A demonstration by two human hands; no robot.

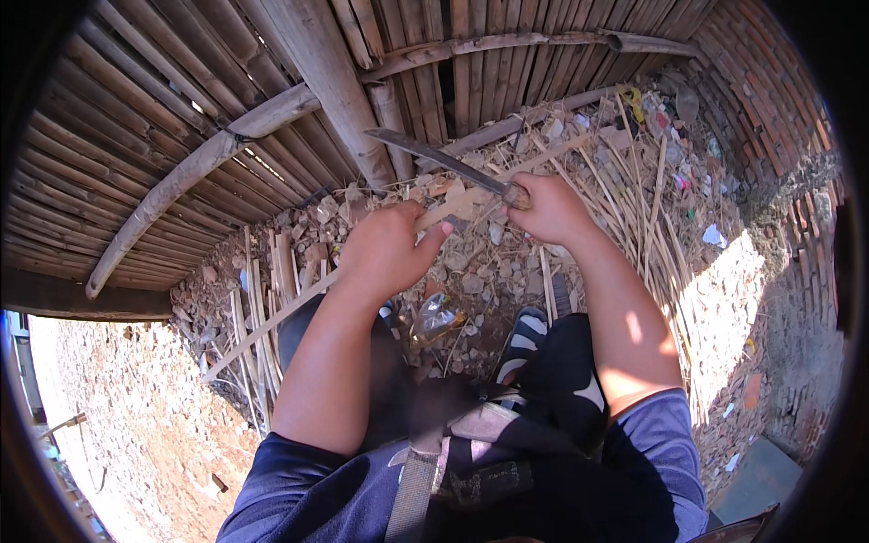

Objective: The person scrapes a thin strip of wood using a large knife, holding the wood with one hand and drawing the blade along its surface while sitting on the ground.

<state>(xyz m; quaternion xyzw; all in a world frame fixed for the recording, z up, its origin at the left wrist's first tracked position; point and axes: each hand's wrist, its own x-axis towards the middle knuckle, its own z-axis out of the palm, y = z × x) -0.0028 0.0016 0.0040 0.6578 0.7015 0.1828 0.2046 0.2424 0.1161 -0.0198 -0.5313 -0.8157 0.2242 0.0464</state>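
Observation:
My right hand (552, 210) is closed round the short wooden handle of a long knife (453, 165). Its dark blade points up and to the left, and part of it lies across a long, flat bamboo strip (272, 327). That strip slants from beside my left knee up to the far right. My left hand (385, 249) grips it near its middle, with the thumb sticking out to the side. The fingers under the strip are mostly hidden. Between the two hands the strip passes behind the knife, and I cannot tell whether blade and strip touch.
Split bamboo strips (647, 213) lie in a pile at right, with more sticks (258, 312) at left. Rubble and a clear plastic bag (434, 319) cover the ground by my feet. A bamboo wall (226, 72) with a thick post (330, 86) stands ahead; a brick wall (769, 100) is at right.

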